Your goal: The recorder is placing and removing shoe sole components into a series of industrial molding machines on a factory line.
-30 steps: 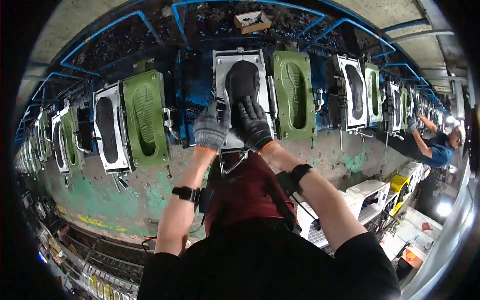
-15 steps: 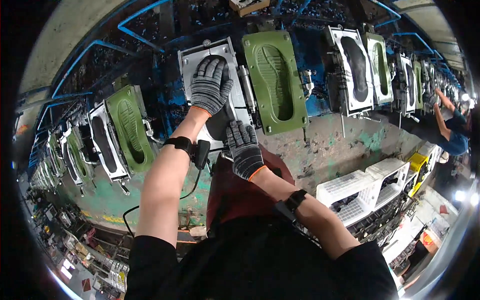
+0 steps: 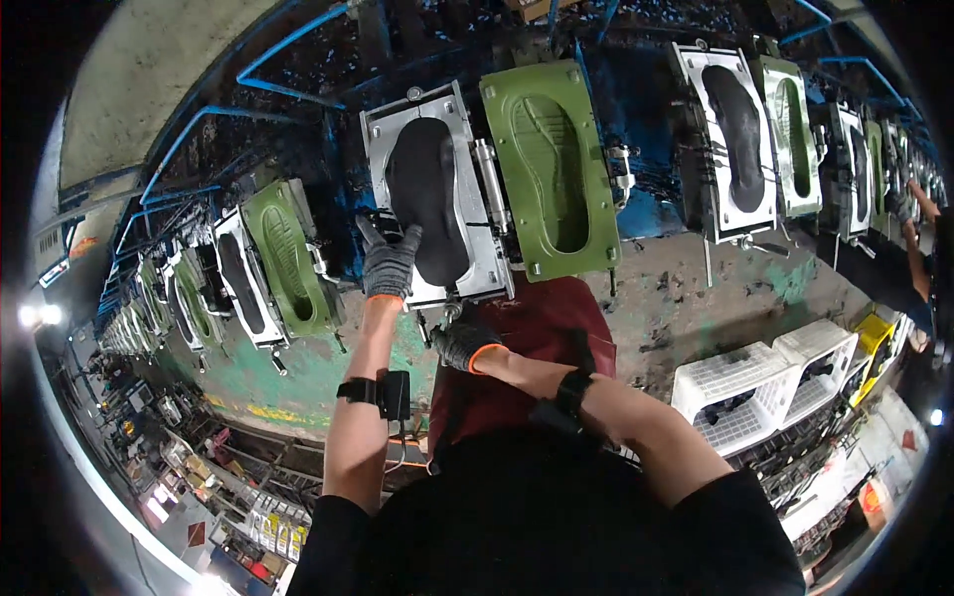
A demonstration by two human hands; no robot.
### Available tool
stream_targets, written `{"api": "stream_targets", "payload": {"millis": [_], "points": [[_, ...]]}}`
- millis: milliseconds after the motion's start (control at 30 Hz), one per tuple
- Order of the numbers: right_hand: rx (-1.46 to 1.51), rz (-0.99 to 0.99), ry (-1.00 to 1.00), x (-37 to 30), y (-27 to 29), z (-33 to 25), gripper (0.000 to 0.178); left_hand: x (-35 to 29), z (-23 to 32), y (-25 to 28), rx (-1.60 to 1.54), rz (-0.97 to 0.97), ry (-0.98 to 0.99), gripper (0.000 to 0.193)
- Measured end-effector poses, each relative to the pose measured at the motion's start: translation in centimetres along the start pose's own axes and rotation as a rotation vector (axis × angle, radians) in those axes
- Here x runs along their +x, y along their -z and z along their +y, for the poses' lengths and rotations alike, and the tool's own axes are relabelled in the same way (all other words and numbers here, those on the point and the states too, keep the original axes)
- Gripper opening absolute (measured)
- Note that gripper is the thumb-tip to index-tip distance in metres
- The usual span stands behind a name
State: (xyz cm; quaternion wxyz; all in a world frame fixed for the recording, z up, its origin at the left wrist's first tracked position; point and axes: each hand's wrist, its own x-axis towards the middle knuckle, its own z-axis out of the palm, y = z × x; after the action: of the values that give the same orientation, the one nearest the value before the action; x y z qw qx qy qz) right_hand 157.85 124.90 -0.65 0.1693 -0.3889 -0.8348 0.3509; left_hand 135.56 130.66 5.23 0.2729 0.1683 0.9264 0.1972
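Left hand [image 3: 390, 264] spread, empty, at left of silver mold [image 3: 477, 233] — right hand [image 3: 467, 346] curled by near handle [image 3: 453, 311]; grip, I can't tell.

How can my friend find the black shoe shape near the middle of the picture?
Start at the dark red apron; just above it is a big green mould half. To its left is a silver mould half, with the black sole shape lying in it. Unlike the other black soles along the row, this one has the person's left hand at its edge.
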Motion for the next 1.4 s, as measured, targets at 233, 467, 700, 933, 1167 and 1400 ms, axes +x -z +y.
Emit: {"api": "stream_targets", "payload": {"millis": [233,467,700,933,1167,1400], "points": [[0.761,-0.110,-0.910,2.1,-0.1,-1.8,0.037,-5.6,-0.5,0.2,0.381,-0.271,-0.069,0.119],[1.131,-0.241,-1.365,-2.4,-6.2,5.8,0.033,-5.6,-0.8,1.0,0.068,-0.377,-0.324,0.095],[-0.261,-0.655,-0.048,-0.2,0.2,2.7,0.044,2.5,2.1,1.9,0.218,0.105,-0.607,0.053],[-0.636,-0.547,-0.054,5.1,7.2,-6.0,0.091,6.0,7.5,-2.2,0.325,0.259,-0.894,0.080],[-0.308,-0.479,0.085,5.2,8.7,-3.5,0.100,6.0,8.4,-2.3,0.339,0.138,-0.857,0.081],[-0.156,-0.480,0.158,5.7,9.4,-1.4,0.114,8.3,8.6,-2.0,0.371,0.163,-0.952,0.064]]}}
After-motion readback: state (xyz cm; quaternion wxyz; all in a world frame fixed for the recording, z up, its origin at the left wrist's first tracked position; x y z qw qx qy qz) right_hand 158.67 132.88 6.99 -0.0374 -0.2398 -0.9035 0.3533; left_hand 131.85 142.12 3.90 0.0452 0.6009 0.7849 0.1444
